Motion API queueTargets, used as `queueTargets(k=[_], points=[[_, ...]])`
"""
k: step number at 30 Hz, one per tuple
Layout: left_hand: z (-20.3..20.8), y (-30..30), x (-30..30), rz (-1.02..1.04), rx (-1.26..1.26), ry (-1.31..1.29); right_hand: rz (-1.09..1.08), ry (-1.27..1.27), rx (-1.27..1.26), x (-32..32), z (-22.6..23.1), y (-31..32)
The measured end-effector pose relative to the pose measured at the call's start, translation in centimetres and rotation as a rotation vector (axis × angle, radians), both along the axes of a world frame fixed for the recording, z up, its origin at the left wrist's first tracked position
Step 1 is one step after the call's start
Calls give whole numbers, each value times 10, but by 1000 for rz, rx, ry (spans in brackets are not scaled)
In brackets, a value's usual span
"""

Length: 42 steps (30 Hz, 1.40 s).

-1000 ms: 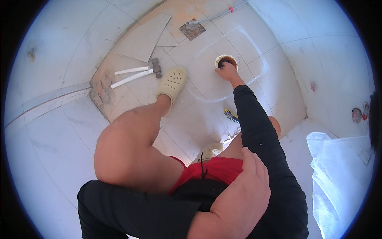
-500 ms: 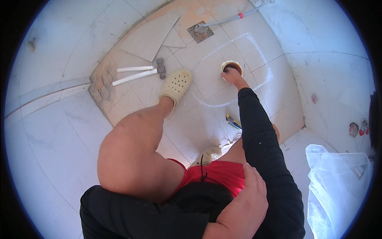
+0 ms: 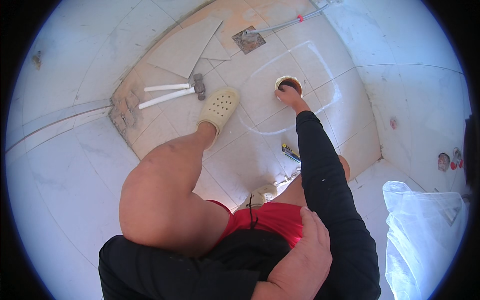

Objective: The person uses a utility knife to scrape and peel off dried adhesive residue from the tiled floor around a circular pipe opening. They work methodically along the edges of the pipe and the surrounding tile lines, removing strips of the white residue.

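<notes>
My right hand [image 3: 290, 96] reaches down to a round drain pipe opening in the floor, which has an uneven pale ring [image 3: 288, 78] around its reddish-brown inside. The fingers are bent over the near left part of the ring, closed on it, with the fingertips partly hidden. A white outline [image 3: 327, 62] drawn on the tiles surrounds the opening. My left hand [image 3: 303, 255] lies flat by my right thigh, next to the right forearm, fingers stretched out and holding nothing.
Left of the opening lie two hammers with white handles [image 3: 167, 98] and loose tile pieces [image 3: 192, 47]. A square drain hole [image 3: 250, 41] with a grey hose [image 3: 287, 23] is beyond. A yellow-and-dark utility knife [image 3: 291, 153] lies near my right knee; a clear plastic bag [image 3: 420, 235] is at right.
The whole view has shifted slightly. My right hand stays at the ring with nearly the same finger pose, and my left hand stays by the thigh.
</notes>
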<state>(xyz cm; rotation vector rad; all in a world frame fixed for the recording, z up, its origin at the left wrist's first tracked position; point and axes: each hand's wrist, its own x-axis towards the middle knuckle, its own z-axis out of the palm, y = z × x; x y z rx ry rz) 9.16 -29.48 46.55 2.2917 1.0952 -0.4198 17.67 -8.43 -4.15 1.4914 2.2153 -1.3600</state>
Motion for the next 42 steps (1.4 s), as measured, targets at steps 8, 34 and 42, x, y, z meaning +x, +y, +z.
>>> queueTargets(k=[8,34,42], points=[[9,4,-6,-8,-43,4,-77,-112,-130,-13,7,0],[4,12,-21,74,-23,71,53,-334,-141,-25,16,6],[1,15,-24,77,0,30,49,-296,-129,-21,7,1]])
